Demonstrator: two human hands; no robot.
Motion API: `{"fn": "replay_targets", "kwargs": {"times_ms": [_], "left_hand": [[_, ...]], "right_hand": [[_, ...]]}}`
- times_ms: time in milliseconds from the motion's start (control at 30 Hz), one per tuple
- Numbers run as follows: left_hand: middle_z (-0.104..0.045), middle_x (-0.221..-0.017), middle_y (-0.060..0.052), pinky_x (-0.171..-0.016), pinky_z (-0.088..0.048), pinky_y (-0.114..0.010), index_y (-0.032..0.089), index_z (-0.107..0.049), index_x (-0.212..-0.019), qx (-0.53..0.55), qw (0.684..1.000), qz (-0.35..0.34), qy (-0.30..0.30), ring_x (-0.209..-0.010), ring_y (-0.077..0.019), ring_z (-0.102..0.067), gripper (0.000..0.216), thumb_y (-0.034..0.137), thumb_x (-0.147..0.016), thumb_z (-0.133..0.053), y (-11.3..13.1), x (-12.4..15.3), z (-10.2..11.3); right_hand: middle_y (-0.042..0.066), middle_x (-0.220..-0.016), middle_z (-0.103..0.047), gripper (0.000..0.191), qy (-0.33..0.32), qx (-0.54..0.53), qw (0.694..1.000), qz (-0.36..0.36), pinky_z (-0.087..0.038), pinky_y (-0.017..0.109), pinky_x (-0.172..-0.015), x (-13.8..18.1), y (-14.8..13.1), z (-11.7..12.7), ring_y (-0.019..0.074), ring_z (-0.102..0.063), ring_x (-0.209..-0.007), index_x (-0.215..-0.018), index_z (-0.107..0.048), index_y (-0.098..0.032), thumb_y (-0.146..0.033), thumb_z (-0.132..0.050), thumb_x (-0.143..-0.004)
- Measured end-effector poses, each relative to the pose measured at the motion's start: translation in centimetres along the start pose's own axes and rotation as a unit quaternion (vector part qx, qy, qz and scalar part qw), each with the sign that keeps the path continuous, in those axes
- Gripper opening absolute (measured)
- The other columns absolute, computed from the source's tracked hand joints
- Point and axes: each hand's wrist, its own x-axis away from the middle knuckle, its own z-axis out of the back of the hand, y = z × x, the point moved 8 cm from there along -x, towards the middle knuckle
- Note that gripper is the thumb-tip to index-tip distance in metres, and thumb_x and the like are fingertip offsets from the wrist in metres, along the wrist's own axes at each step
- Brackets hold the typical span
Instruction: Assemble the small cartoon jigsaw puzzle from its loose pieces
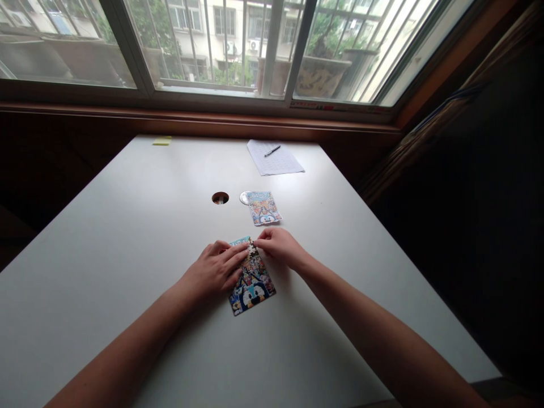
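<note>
A small, colourful jigsaw puzzle (255, 290) lies slanted on the white table, with a large blue dog face near its lower edge. My left hand (219, 264) rests over its left side, fingers stretched out across the pieces and covering part of the picture. At the puzzle's upper right edge, the thumb and forefinger of my right hand (275, 245) are pinched together. What lies between these fingertips is too small to make out. Close by them, a pale, uneven patch shows among the darker pieces. Just beyond my hands is a printed picture sheet (264, 208) with a matching design.
A round silvery disc (244, 198) sits partly under the picture sheet, beside a cable hole (220, 198) in the white table (127, 238). Farther back are printed paper (272, 163) with a pen (272, 151) on it and yellow sticky notes (162, 140). A barred window borders the far side.
</note>
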Motion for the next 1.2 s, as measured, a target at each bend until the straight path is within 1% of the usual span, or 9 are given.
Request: {"fn": "replay_targets", "kwargs": {"times_ms": [167,333,400,467,533,667,800,967,1200], "left_hand": [[-0.042,-0.155,0.000,-0.110,-0.032,-0.042,0.023,-0.041,-0.149,0.006,1.000,0.007,-0.002,-0.121,-0.0244,-0.048,0.048,0.037,-0.103,-0.038,0.1,0.0,0.2],[-0.044,-0.153,-0.001,-0.110,-0.033,-0.041,0.023,-0.043,-0.147,0.020,1.000,0.007,0.012,-0.122,-0.0232,-0.048,0.047,0.034,-0.101,-0.043,0.1,0.0,0.3],[-0.045,-0.153,-0.002,-0.109,-0.033,-0.041,0.023,-0.044,-0.146,0.024,1.000,0.007,0.015,-0.122,-0.0232,-0.048,0.047,0.034,-0.101,-0.044,0.1,0.1,0.4],[-0.046,-0.152,-0.002,-0.108,-0.035,-0.041,0.022,-0.046,-0.144,0.026,1.000,0.007,0.016,-0.119,-0.0238,-0.048,0.045,0.033,-0.100,-0.046,0.1,0.1,0.5],[-0.047,-0.150,-0.003,-0.106,-0.037,-0.042,0.022,-0.050,-0.139,0.024,1.000,0.006,0.018,-0.116,-0.0246,-0.047,0.041,0.032,-0.099,-0.048,0.1,0.1,0.5],[-0.051,-0.144,-0.003,-0.100,-0.040,-0.044,0.027,-0.057,-0.132,0.014,0.999,0.005,0.033,-0.113,-0.0256,-0.046,0.034,0.030,-0.099,-0.050,0.2,0.1,0.7],[-0.052,-0.141,-0.002,-0.097,-0.041,-0.043,0.034,-0.059,-0.130,0.010,0.999,-0.012,0.042,-0.114,-0.0257,-0.043,0.032,0.029,-0.099,-0.051,0.3,0.2,0.7],[-0.053,-0.137,-0.001,-0.097,-0.041,-0.042,0.043,-0.055,-0.134,0.006,0.998,-0.029,0.055,-0.114,-0.0259,-0.042,0.039,0.029,-0.098,-0.054,0.6,0.3,1.0],[-0.053,-0.136,-0.002,-0.098,-0.040,-0.043,0.045,-0.054,-0.135,-0.001,0.998,-0.039,0.056,-0.115,-0.0261,-0.042,0.042,0.030,-0.097,-0.058,0.6,0.4,0.9]], "right_hand": [[0.000,-0.060,-0.065,0.020,0.026,0.015,0.999,0.011,-0.037,0.022,-0.054,0.7,1.0,1.8,0.0112,-0.054,-0.054,-0.078,-0.069,-0.016,-0.035,-0.063,-0.082],[0.000,-0.062,-0.066,0.024,0.003,0.067,0.997,-0.025,-0.036,0.023,-0.052,2.1,2.2,3.0,0.0120,-0.053,-0.052,-0.084,-0.072,-0.019,-0.042,-0.064,-0.083],[0.000,-0.065,-0.068,0.024,0.023,0.097,0.995,-0.013,-0.038,0.023,-0.055,2.6,1.8,3.5,0.0135,-0.057,-0.057,-0.087,-0.073,-0.020,-0.042,-0.064,-0.084],[0.001,-0.069,-0.070,0.024,0.053,0.129,0.990,0.021,-0.039,0.024,-0.059,3.1,1.0,3.7,0.0150,-0.060,-0.063,-0.090,-0.074,-0.021,-0.042,-0.063,-0.085],[0.002,-0.075,-0.071,0.024,0.059,0.156,0.984,0.061,-0.040,0.024,-0.062,3.5,-0.1,3.3,0.0159,-0.062,-0.068,-0.094,-0.074,-0.022,-0.042,-0.062,-0.087],[0.003,-0.086,-0.074,0.023,0.019,0.181,0.978,0.099,-0.041,0.024,-0.065,3.6,-1.3,1.6,0.0172,-0.065,-0.076,-0.098,-0.076,-0.024,-0.039,-0.062,-0.087],[0.002,-0.084,-0.075,0.021,-0.007,0.173,0.980,0.093,-0.041,0.024,-0.065,3.3,-1.7,0.9,0.0173,-0.065,-0.077,-0.095,-0.077,-0.024,-0.035,-0.064,-0.084],[0.002,-0.081,-0.074,0.018,-0.039,0.152,0.985,0.074,-0.040,0.023,-0.063,2.7,-1.4,0.6,0.0164,-0.065,-0.074,-0.088,-0.077,-0.022,-0.033,-0.065,-0.081],[0.003,-0.082,-0.074,0.019,-0.037,0.147,0.986,0.071,-0.039,0.024,-0.061,2.0,-0.8,0.3,0.0162,-0.063,-0.073,-0.086,-0.076,-0.020,-0.032,-0.063,-0.081]]}}
